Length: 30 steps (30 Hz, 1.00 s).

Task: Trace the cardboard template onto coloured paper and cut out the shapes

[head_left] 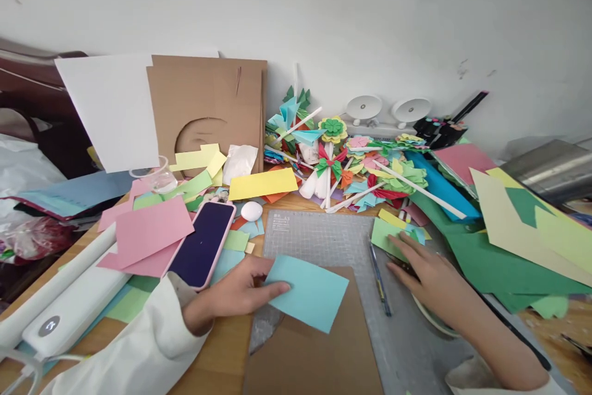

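My left hand [245, 290] is pinching a blue card [309, 293] at its three o'clock, over brown cardboard [319, 358]. My right hand [430, 268] is lying with parted fingers over green paper [382, 236] at ten o'clock, whether gripping anything I cannot tell, while a pen [380, 282] is lying at nine o'clock on the grey mat [314, 235].

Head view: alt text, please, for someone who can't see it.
The left hand pinches a blue card above a brown board on a grey mat. The right hand is over green paper near a pen; paper flowers lie heaped behind the mat.
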Tool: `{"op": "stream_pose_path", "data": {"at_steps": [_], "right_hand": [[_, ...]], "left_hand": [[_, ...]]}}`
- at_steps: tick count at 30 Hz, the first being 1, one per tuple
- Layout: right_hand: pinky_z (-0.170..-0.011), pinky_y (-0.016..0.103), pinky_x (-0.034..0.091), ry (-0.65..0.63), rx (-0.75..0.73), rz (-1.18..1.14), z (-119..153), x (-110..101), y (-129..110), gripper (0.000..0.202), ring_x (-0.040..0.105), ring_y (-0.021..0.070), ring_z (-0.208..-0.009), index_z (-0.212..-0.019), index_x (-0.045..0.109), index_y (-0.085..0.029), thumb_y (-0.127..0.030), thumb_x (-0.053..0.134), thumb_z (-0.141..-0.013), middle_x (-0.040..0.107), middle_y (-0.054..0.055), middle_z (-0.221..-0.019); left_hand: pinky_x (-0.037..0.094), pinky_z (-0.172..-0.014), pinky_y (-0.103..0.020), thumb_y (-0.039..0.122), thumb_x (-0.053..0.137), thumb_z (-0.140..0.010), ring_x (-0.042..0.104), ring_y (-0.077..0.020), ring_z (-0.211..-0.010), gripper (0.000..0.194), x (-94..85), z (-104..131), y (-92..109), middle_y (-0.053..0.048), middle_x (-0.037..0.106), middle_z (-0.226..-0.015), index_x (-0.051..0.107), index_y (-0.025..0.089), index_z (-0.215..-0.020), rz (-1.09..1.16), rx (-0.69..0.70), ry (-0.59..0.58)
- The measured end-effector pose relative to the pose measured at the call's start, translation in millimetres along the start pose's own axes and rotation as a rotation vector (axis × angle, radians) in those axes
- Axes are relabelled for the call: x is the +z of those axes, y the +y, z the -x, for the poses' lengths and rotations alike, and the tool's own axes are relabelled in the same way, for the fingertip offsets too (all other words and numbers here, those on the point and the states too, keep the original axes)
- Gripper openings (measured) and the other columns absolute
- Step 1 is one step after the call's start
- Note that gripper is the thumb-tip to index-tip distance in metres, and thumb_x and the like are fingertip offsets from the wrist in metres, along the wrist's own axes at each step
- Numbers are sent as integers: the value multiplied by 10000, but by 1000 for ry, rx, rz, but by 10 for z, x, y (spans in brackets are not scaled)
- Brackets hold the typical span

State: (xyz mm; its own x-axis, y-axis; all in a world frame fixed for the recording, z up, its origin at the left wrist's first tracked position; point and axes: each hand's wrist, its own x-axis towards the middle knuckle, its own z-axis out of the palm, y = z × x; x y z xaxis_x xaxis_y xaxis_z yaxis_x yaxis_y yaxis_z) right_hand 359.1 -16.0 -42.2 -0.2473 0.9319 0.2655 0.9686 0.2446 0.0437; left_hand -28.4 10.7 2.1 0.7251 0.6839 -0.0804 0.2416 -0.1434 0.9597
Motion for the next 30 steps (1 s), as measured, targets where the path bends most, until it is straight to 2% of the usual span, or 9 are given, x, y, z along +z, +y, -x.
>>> {"op": "stream_pose_path", "data": {"at_steps": [4, 10, 14, 17, 20, 22, 25, 28, 30], "right_hand": [[-824, 452, 537, -17, -55, -9, 26, 15, 115, 415, 649, 310, -1047, -1208, 583, -154, -414, 393, -947, 656, 155, -1207], [-730, 398, 538, 9, -106, -7, -74, -107, 81, 335, 701, 265, -844, -1109, 630, -147, -313, 386, -950, 731, 122, -1008], [-547, 346, 489, 94, -79, 58, -95, -170, 41, 323, 658, 232, -572, -1009, 663, -130, -238, 367, -939, 705, 70, -684], [-518, 313, 465, 230, -67, 109, -191, -294, -61, 303, 674, 218, -599, -989, 676, -139, -220, 387, -942, 726, 73, -738], [-668, 288, 514, 421, -109, 84, -420, -457, -333, 258, 711, 204, -806, -1105, 656, -144, -173, 460, -939, 752, 75, -950], [-814, 289, 519, 506, -206, 17, -618, -509, -621, 311, 702, 191, -912, -1180, 629, -134, -95, 459, -923, 739, 79, -1053], [-917, 306, 503, 442, -360, -43, -872, -407, -1119, 412, 647, 194, -1081, -1231, 610, -109, -20, 389, -896, 679, 116, -1200], [-797, 303, 549, 277, -436, -18, -979, -141, -1517, 417, 653, 210, -1063, -1215, 627, -102, -10, 425, -863, 665, 140, -1219], [-727, 279, 551, 239, -438, -4, -972, 39, -1659, 391, 669, 205, -1019, -1169, 653, -111, -3, 451, -853, 686, 140, -1177]], "left_hand": [[343, -563, -207, 361, 521, -915, 416, -100, -627, 293, 28, -5, -4, 27, 463, -675, 530, 143, -719, -73, -16, -45], [335, -544, -209, 371, 508, -903, 411, -98, -594, 305, 60, -15, -7, 34, 442, -648, 503, 150, -692, -187, -13, -90], [333, -541, -206, 370, 511, -901, 410, -94, -591, 304, 61, -19, -15, 37, 440, -648, 487, 154, -688, -178, -5, -99], [344, -548, -206, 359, 515, -899, 415, -93, -592, 299, 61, -18, -8, 35, 452, -650, 492, 152, -684, -141, 19, -130], [357, -550, -208, 350, 525, -896, 414, -91, -581, 300, 71, -7, -9, 33, 463, -637, 503, 150, -674, -105, 49, -192], [356, -542, -210, 348, 527, -899, 409, -89, -569, 302, 83, 5, -14, 35, 458, -624, 500, 154, -669, -94, 61, -226], [340, -533, -221, 321, 510, -905, 400, -90, -550, 302, 96, 15, -7, 40, 427, -602, 451, 173, -649, -136, 126, -231], [336, -562, -257, 269, 510, -885, 412, -110, -562, 301, 88, 12, 25, 34, 412, -591, 391, 189, -620, -325, 263, -126], [350, -600, -283, 251, 521, -872, 444, -136, -609, 272, 65, 4, 40, 11, 462, -632, 407, 191, -632, -496, 330, -34]]}}
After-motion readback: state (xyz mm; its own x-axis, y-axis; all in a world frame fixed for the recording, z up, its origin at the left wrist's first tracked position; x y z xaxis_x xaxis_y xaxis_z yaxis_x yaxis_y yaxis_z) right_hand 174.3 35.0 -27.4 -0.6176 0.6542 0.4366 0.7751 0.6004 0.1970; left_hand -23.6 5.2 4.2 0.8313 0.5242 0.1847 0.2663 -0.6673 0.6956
